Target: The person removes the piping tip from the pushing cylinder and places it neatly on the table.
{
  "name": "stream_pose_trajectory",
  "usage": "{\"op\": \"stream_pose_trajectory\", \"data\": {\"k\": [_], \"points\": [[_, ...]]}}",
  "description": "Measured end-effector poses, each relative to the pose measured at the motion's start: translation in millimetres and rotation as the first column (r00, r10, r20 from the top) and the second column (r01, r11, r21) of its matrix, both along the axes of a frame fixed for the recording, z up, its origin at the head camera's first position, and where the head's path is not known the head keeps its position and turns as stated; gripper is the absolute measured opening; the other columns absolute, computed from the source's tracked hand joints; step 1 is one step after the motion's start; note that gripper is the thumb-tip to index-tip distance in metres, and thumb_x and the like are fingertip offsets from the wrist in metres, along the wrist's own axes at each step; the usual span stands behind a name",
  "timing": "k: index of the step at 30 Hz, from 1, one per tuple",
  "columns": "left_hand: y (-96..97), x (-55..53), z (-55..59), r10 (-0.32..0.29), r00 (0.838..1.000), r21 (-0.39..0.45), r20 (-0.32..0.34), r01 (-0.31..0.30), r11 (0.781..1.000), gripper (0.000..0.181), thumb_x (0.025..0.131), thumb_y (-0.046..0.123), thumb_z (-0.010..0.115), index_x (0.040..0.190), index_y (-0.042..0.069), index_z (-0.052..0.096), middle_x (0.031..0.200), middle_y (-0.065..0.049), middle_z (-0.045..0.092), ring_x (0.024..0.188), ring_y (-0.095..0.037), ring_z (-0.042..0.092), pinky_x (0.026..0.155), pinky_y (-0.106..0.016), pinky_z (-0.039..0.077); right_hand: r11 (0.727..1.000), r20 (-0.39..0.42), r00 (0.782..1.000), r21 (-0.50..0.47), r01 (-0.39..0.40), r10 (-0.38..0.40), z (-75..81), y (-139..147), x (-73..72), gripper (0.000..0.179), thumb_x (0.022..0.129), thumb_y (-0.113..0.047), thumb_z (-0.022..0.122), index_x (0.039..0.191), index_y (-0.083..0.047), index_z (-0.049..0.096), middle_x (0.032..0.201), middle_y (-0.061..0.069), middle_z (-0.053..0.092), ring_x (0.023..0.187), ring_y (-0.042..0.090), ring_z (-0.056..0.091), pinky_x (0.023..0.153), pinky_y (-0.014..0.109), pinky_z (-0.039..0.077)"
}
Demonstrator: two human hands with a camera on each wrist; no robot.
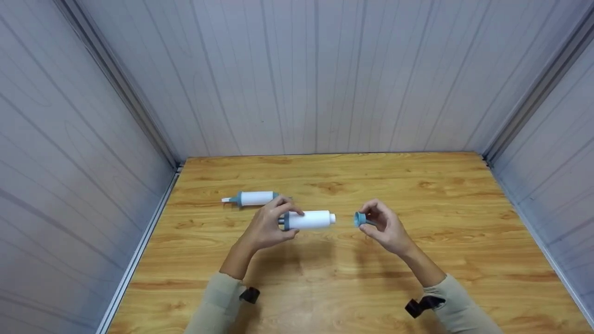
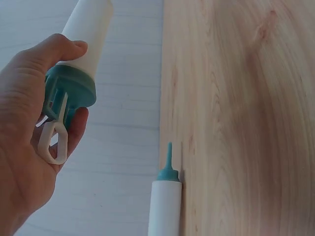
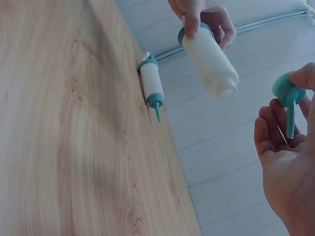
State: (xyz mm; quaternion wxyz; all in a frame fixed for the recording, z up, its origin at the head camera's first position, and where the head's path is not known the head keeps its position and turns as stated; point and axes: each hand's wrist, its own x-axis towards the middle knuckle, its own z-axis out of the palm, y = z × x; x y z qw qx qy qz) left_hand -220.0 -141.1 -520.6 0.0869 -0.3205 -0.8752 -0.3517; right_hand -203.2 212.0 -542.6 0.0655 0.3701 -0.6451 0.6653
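Note:
My left hand [image 1: 271,225] grips the teal end of a white piping syringe barrel [image 1: 314,219], held level above the table. A white loop handle [image 2: 53,142] sticks out of the slotted teal end on the palm side. The barrel's open white neck [image 3: 227,92] points toward my right hand [image 1: 387,232]. Thumb and fingers of that hand pinch a teal nozzle cap [image 1: 359,219], its wide mouth facing the neck with a gap between them. The long thin spout [image 3: 291,118] of the cap points back toward the right palm.
A second piping syringe [image 1: 256,198], white with teal ends and its nozzle on, lies on the wood-grain table [image 1: 417,185] beyond my left hand. Pale panel walls [image 1: 301,79] enclose the back and both sides. Dark wrist straps [image 1: 249,295] show at both sleeves.

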Motion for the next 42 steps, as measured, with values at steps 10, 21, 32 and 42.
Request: {"op": "stream_pose_trajectory", "data": {"k": [10,21,32,42], "points": [[-8.8,-7.8,-15.9,0.003,0.995,0.031,0.101,-0.007,0.999,0.035,0.089,0.005,0.093,0.12,0.014,0.079,0.125,-0.012,0.067,0.12,-0.03,0.067,0.099,-0.055,0.064,1.0,0.024,1.0,0.004,-0.001,0.001,-1.1,0,1.1,0.029,0.095,0.026,0.058,0.122,0.026,0.047,0.118,-0.011,0.068,0.105,-0.001,0.065,0.091,0.015,0.058],[-16.9,-15.7,-31.0,0.065,0.99,0.025,0.126,-0.068,0.997,0.041,0.091,0.004,0.09,0.129,0.016,0.08,0.127,-0.013,0.065,0.119,-0.029,0.066,0.101,-0.054,0.063,1.0,0.008,1.0,-0.018,-0.02,0.02,-2.7,0,0.3,0.029,0.095,0.028,0.057,0.122,0.026,0.048,0.117,-0.009,0.068,0.102,0.0,0.064,0.085,0.014,0.056],[-24.0,-18.8,-46.9,0.09,0.992,-0.096,0.091,-0.081,0.992,0.036,0.093,0.009,0.089,0.127,0.016,0.079,0.128,-0.013,0.07,0.116,-0.032,0.065,0.102,-0.054,0.059,1.0,0.008,1.0,-0.009,-0.016,0.016,-3.4,-1,-0.1,0.029,0.095,0.028,0.058,0.121,0.026,0.048,0.119,-0.009,0.067,0.106,0.0,0.065,0.09,0.015,0.058],[-30.5,-23.1,-57.3,0.082,0.994,-0.072,0.065,-0.078,0.994,0.039,0.089,0.004,0.09,0.125,0.011,0.08,0.127,-0.016,0.071,0.117,-0.034,0.068,0.102,-0.056,0.06,1.0,0.029,0.999,-0.002,-0.013,0.014,-3.1,-1,1.9,0.028,0.096,0.026,0.057,0.122,0.026,0.047,0.118,-0.012,0.068,0.105,-0.001,0.065,0.09,0.015,0.058]]}}
